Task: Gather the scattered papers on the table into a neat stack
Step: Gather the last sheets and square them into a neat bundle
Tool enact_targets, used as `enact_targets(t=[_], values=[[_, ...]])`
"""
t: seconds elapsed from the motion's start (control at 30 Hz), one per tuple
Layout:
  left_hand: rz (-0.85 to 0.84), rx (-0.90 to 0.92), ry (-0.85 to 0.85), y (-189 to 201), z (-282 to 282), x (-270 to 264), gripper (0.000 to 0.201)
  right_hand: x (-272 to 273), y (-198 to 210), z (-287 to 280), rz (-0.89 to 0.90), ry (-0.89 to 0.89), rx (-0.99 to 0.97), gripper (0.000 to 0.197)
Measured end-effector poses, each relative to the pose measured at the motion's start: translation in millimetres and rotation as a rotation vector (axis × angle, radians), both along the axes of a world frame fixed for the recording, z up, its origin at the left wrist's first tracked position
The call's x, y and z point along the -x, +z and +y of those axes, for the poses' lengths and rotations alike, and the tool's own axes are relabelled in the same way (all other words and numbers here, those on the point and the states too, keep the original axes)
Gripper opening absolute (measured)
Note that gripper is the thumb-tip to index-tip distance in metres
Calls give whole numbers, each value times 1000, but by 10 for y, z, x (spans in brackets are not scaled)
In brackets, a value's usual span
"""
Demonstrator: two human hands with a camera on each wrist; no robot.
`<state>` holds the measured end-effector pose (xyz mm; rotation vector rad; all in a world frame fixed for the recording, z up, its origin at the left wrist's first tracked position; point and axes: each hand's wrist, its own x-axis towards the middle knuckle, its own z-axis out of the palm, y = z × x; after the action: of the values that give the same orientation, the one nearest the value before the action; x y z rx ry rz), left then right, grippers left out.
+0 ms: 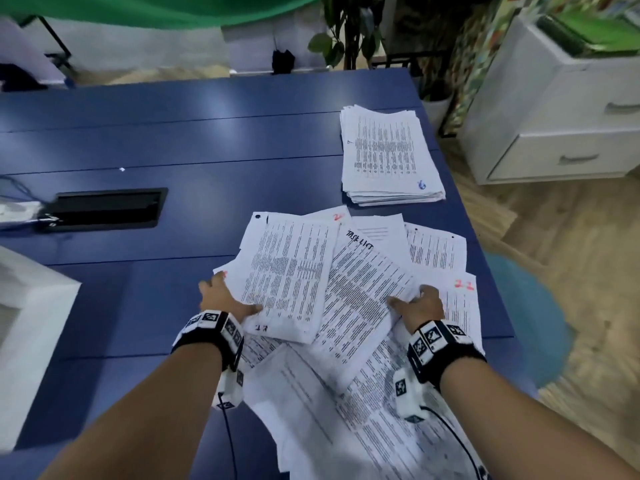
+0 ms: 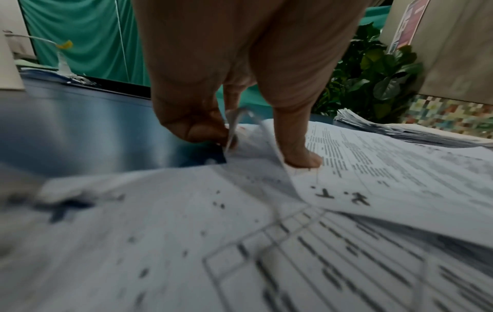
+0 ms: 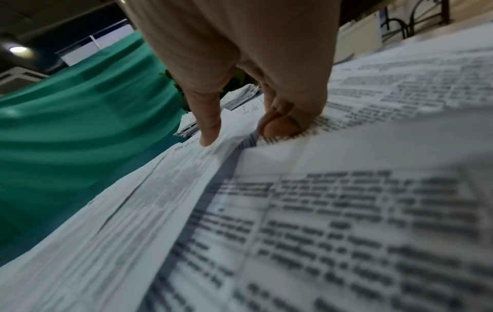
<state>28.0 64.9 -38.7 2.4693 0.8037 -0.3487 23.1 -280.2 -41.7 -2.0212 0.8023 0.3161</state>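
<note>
Loose papers [image 1: 346,306] sit fanned right between both hands, left hand [image 1: 225,299] pinching the left edge, right hand [image 1: 420,306] pinching the right; sweep inward.

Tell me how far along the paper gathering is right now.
Done: a squared-up stack of printed white sheets sits at the blue table's far right. In hand: the left hand and right hand grip opposite sides of the fanned pile of loose printed papers. Left: those overlapping sheets, including ones near the front edge, still need squaring.
</note>
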Motion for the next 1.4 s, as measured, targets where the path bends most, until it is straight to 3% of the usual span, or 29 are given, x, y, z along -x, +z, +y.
enact_targets(t=[0.1,0.17,0.23,0.27,0.43,0.6,0.67,0.73,0.83,0.87,1.0,1.2,1.3,1.4], values=[[11,111,2,24,-62,132,82,15,97,141,38,-44,-29,70],[22,101,-33,64,-149,249,47,29,178,234,68,-17,-30,41],[31,87,-72,105,-237,372,34,34,199,283,88,22,-59,21],[31,84,-88,125,-253,451,37,43,211,313,88,32,-55,23],[101,149,-179,68,-332,846,45,89,290,499,78,1,-93,87],[109,232,-255,-30,-405,1104,36,150,394,652,64,50,-127,99],[108,280,-290,-31,-411,1153,30,195,385,670,90,190,-76,89],[73,256,-278,-12,-372,1174,32,218,373,630,95,303,54,65],[-83,161,-75,34,-173,1186,29,231,414,454,97,453,213,36],[-68,95,-13,20,-97,1198,37,240,430,378,112,488,259,29],[87,2,117,60,-37,1353,65,364,422,152,198,650,522,32],[-44,333,182,17,-388,1453,69,690,346,269,169,733,167,84],[-150,489,283,26,-519,1360,63,791,293,358,85,637,-36,83],[-212,490,364,45,-525,1261,55,792,314,313,20,502,-130,84]])
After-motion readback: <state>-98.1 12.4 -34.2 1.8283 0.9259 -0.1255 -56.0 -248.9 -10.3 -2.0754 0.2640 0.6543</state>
